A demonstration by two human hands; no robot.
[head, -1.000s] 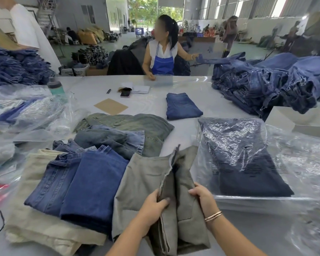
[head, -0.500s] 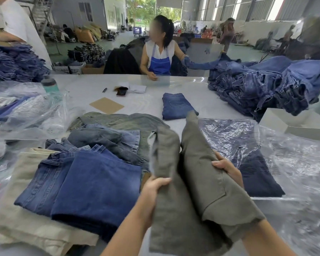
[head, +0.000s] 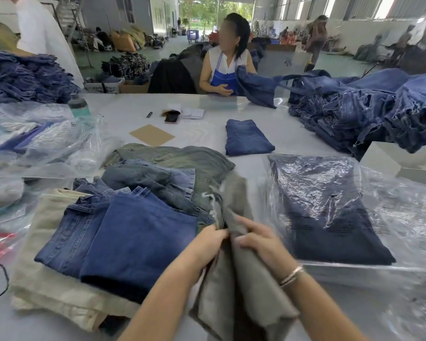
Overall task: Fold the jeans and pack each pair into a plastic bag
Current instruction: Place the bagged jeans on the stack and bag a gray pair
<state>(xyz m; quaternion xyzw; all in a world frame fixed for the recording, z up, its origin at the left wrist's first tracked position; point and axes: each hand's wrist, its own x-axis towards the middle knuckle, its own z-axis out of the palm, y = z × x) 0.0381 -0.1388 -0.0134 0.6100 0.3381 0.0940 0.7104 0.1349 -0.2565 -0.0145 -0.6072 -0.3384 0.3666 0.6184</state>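
Pinching the olive jeans (head: 241, 279) in both left hand (head: 208, 238) and right hand (head: 261, 242), you risk loose folds snagging beside the bagged pair (head: 330, 212)

Phone (head: 172, 116), pen (head: 149, 114), cardboard square (head: 151, 134) and bottle (head: 78, 105) on the table (head: 207, 107).

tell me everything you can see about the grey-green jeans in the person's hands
The grey-green jeans look like a washed olive-grey cotton twill, bunched and partly folded lengthwise. They are raised off the table, with one end sticking up beyond the hands and the rest hanging toward the person. The left hand and right hand grip them side by side, fingers curled into the cloth. A frayed pale edge shows near the top. They sit between the blue folded jeans and the bagged dark pair.
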